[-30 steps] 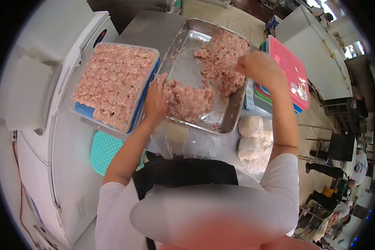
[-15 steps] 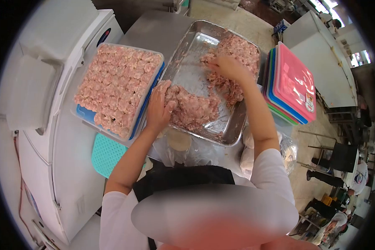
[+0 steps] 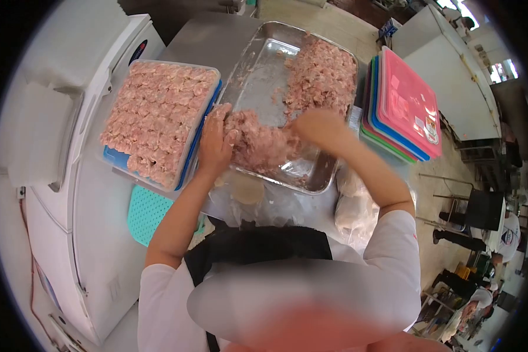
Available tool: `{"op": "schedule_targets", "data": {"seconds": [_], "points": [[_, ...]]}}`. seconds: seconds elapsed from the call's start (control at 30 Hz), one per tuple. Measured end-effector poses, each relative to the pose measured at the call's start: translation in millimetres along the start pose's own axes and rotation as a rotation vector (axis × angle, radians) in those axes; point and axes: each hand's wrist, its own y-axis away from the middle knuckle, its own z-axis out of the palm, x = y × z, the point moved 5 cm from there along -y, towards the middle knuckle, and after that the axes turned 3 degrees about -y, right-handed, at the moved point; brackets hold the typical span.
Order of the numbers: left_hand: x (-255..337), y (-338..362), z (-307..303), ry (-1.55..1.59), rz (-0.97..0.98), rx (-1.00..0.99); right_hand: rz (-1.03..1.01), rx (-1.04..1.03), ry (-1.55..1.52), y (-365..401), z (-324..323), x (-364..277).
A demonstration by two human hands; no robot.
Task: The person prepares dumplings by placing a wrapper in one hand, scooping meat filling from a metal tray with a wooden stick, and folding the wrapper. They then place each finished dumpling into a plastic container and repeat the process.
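Note:
A large metal tray (image 3: 264, 73) holds raw ground meat. One mound of ground meat (image 3: 255, 141) lies at its near left end, and a bigger heap of ground meat (image 3: 325, 73) fills the far right side. My left hand (image 3: 216, 144) rests at the tray's left rim against the near mound, its fingers stretched out and its thumb apart. My right hand (image 3: 322, 130) is over the tray at the right side of that mound, smeared by motion, its fingertips at the meat. To the left, a shallow container (image 3: 216, 88) bears rows of shaped meat portions (image 3: 158, 111).
Stacked coloured lids (image 3: 408, 97), pink on top, stand right of the tray. Bagged pale items (image 3: 355, 205) lie near my right elbow. A turquoise perforated basket (image 3: 149, 214) sits below the container. A white freezer (image 3: 108, 234) stands left. Other people work at the far right.
My right hand has moved from the far right heap down toward the near mound. My left hand stays at the tray's left rim. The whole view has shifted slightly.

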Motion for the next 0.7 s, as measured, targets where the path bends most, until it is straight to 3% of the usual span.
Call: {"op": "schedule_targets", "data": {"seconds": [0.07, 0.17, 0.27, 0.33, 0.43, 0.57, 0.67, 0.7], "points": [[-2.6, -0.8, 1.6, -0.005, 0.009, -0.001, 0.163, -0.017, 0.005, -1.5, -18.3, 49.1], [-1.9, -1.3, 1.8, -0.017, 0.001, -0.009, 0.248, 0.284, 0.201, 4.6, -9.8, 94.8], [-0.4, -1.0, 1.1, -0.012, 0.021, -0.006, 0.100, 0.201, 0.090, 7.2, 30.2, 59.8], [0.4, -2.1, 0.5, -0.029, 0.021, -0.007, -0.104, 0.469, -0.063, 30.1, 28.5, 15.9], [0.9, -0.8, 2.7, -0.040, 0.046, 0.006, 0.038, 0.102, 0.019, 49.3, 32.5, -26.0], [-2.1, 1.3, 1.5, -0.032, 0.043, 0.019, 0.248, -0.011, 0.030, 59.5, -24.8, 14.2], [-1.5, 0.8, 2.4, -0.016, 0.018, -0.002, 0.324, 0.143, -0.229, 55.6, -39.3, 0.8], [-1.3, 0.2, 2.9, -0.018, 0.031, 0.003, 0.268, 0.127, -0.262, 50.0, -23.3, -9.1]]}}
